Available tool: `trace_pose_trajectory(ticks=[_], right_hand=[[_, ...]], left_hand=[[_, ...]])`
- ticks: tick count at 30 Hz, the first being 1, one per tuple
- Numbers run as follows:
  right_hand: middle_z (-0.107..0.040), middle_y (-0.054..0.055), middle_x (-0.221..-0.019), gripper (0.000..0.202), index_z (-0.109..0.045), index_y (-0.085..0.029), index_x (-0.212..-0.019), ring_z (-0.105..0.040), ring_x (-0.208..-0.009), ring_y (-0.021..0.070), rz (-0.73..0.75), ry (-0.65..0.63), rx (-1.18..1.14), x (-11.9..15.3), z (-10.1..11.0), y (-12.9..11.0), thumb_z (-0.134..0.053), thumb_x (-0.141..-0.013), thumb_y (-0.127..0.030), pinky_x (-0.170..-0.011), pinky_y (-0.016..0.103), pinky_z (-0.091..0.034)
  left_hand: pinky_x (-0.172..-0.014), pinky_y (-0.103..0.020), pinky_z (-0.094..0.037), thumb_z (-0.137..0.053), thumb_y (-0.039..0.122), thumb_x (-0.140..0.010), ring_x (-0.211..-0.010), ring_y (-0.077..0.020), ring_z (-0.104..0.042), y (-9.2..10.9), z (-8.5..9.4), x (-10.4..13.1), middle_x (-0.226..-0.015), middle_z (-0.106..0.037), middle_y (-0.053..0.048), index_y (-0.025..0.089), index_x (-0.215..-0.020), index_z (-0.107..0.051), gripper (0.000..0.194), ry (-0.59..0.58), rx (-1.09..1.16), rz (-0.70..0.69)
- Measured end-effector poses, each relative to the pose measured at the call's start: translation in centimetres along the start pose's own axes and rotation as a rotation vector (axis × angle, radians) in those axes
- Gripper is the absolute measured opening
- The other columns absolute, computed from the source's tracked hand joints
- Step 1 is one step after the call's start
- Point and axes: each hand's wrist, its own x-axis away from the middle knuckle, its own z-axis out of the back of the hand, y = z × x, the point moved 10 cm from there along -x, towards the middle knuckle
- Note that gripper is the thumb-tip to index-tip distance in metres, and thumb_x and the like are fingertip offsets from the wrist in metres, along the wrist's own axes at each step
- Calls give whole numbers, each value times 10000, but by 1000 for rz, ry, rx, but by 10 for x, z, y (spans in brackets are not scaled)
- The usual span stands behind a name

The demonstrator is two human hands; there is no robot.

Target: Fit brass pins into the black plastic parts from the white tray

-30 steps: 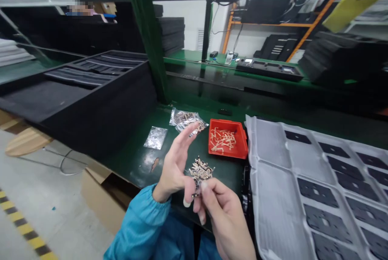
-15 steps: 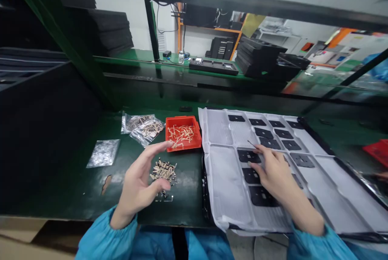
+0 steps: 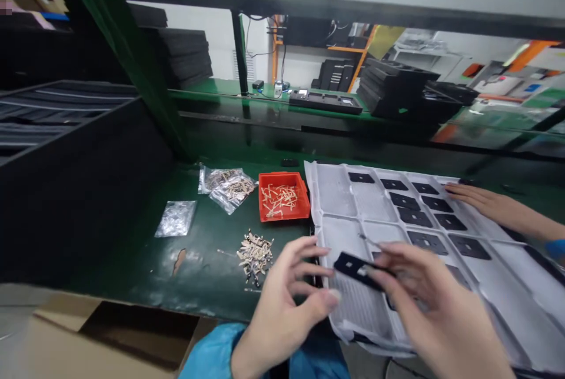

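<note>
A black flat plate with small square cutouts [image 3: 352, 266] is pinched between the thumb and fingers of my right hand [image 3: 424, 285], raised over the front left of the white compartment tray [image 3: 338, 232]. A thin, blurred pointed piece [image 3: 369, 240] sticks out by the same fingertips; its kind is unclear. Close to the plate's left end, my left hand [image 3: 286, 302] is open, its fingers spread and apparently holding nothing. Left of it lies a loose pile of small beige and black parts [image 3: 256, 255]. Similar black plates [image 3: 427, 243] rest in the tray's compartments.
Behind the pile stands a red bin [image 3: 285, 217] with beige strips. Clear bags of parts [image 3: 232, 188] and another clear bag [image 3: 175, 219] lie to the left. A co-worker's hand [image 3: 489, 205] reaches over the tray's far right. A cardboard box [image 3: 66, 332] sits below the table's edge.
My right hand has lifted a black plate off the tray and drawn it nearer. My left hand has moved right, from the parts pile toward the plate. A co-worker's hand has come over the tray.
</note>
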Motion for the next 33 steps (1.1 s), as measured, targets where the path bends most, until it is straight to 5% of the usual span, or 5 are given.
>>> trace_pose_trajectory(ticks=[3,6,9,16,33], right_hand=[[-782,-21,-1007,288,-639,-337,-1231,-801,-826,120,80,-72,-193,22,-26,-49,-654,-974,-209,-751,156,-637],[-774,33,-1091,269,-688,-310,-1203,-797,-888,156,12,-58,-330,22,-42,-56,-700,-948,-225,-748,189,-654],[-765,75,-1103,70,-735,-274,-1013,-789,-930,180,-71,-107,-397,18,-56,-51,-716,-951,-301,-738,200,-648],[-754,75,-1089,127,-718,-261,-867,-763,-992,174,-110,-208,-379,20,-75,-52,-696,-970,-332,-805,202,-606],[-756,71,-1067,107,-704,-260,-865,-750,-1011,180,-95,-144,-330,19,-84,-62,-701,-963,-304,-848,231,-604]], left_hand=[[-618,-239,-614,-852,551,-857,-696,-167,-758,-6,-17,2,-950,-771,-97,167,-1192,-701,531,-100,83,146],[-551,-207,-574,-815,630,-856,-531,-128,-699,-5,-6,4,-671,-692,-20,129,-1018,-708,536,-49,98,209],[-545,-186,-549,-817,556,-882,-592,-120,-678,1,12,8,-738,-697,-30,133,-1033,-716,460,49,52,172],[-544,-172,-490,-683,279,-979,-644,-111,-588,13,22,17,-777,-654,-14,168,-1125,-732,189,80,-94,91],[-469,-149,-492,-627,354,-1019,-505,-84,-579,6,31,26,-715,-648,2,174,-1085,-713,210,98,-136,160]])
